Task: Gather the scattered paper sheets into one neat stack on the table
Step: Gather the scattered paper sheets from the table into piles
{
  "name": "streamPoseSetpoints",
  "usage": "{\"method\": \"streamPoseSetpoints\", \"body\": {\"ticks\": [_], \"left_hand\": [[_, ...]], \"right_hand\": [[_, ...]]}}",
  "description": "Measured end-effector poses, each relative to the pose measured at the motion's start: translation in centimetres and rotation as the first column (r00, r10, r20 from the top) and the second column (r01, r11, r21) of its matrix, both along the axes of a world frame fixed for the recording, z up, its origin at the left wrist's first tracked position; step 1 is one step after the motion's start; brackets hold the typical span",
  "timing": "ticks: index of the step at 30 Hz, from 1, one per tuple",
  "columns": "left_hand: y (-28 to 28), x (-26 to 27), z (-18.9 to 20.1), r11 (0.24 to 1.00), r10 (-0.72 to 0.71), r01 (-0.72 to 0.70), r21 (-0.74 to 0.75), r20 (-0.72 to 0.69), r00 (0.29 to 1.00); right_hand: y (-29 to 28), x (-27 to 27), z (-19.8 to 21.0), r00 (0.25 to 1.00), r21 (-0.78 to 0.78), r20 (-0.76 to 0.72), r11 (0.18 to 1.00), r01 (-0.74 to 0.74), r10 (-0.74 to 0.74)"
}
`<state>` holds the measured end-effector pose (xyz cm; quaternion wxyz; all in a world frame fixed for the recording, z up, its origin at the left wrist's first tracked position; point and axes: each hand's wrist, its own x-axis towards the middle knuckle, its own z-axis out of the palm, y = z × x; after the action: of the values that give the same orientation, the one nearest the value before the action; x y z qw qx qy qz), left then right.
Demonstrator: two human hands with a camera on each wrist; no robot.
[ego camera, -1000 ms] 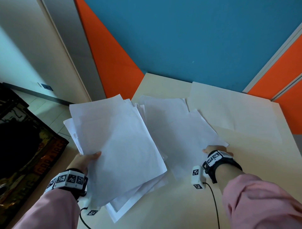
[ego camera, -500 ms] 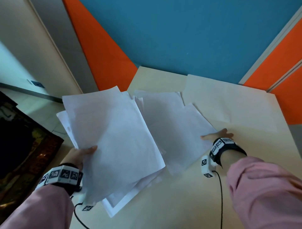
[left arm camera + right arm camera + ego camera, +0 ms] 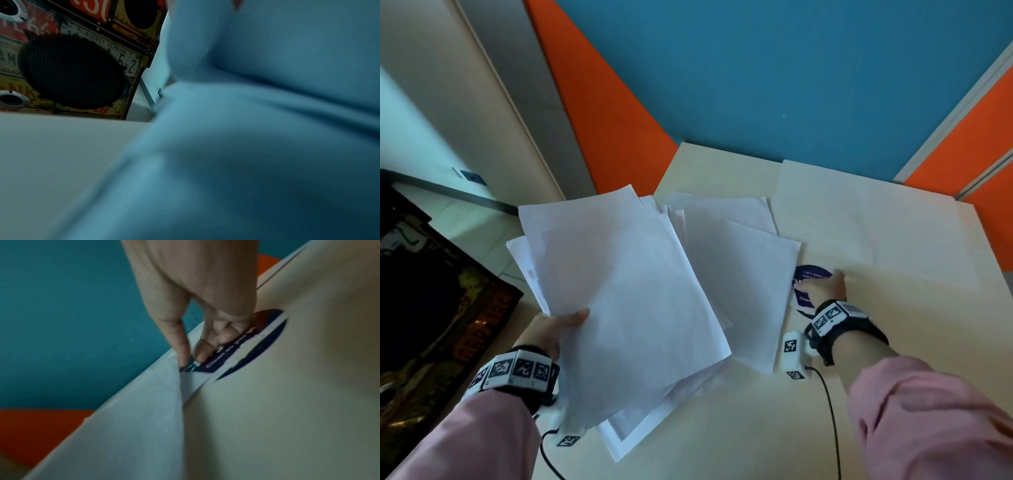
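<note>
Gripping sheaf (image 3: 626, 301) one-sided, left hand (image 3: 548, 330) risks it fanning & sliding off surface (image 3: 756, 428) at left edge while right hand (image 3: 825, 291) pinches loose sheets (image 3: 739, 274) by edge.

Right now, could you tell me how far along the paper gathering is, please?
Partly done: the left hand holds a thick, uneven bundle at the table edge. In hand: the fingers of the right hand touch the edge of the loose sheets lying flat. Left: adding those, then squaring everything into one stack.

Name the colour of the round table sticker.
The sticker is dark purple with white lettering; clearest in the head view.
</note>
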<state>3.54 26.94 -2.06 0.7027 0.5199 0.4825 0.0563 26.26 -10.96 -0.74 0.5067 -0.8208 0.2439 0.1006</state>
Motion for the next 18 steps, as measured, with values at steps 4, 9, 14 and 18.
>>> {"method": "streamPoseSetpoints", "body": {"ticks": [4,9,14,18], "left_hand": [[0.0,-0.3,0.2,1.000,0.003,-0.003,-0.001,-0.024,1.000],[0.9,-1.0,0.1,1.000,0.023,-0.024,-0.010,-0.076,0.997],[1.9,-1.3,0.1,0.999,0.036,-0.037,-0.028,-0.061,0.997],[2.6,-1.7,-0.1,0.999,0.035,-0.037,-0.032,-0.060,0.998]], "right_hand": [[2.3,1.1,-1.0,0.977,-0.159,0.109,0.973,-0.168,0.186],[7.1,1.0,-0.4,0.902,-0.479,-0.229,0.764,-0.432,0.366],[10.0,2.1,-0.8,0.885,-0.533,-0.310,0.706,-0.465,0.349],[10.4,2.7,-0.6,0.887,-0.551,-0.358,0.701,-0.453,0.291]]}}
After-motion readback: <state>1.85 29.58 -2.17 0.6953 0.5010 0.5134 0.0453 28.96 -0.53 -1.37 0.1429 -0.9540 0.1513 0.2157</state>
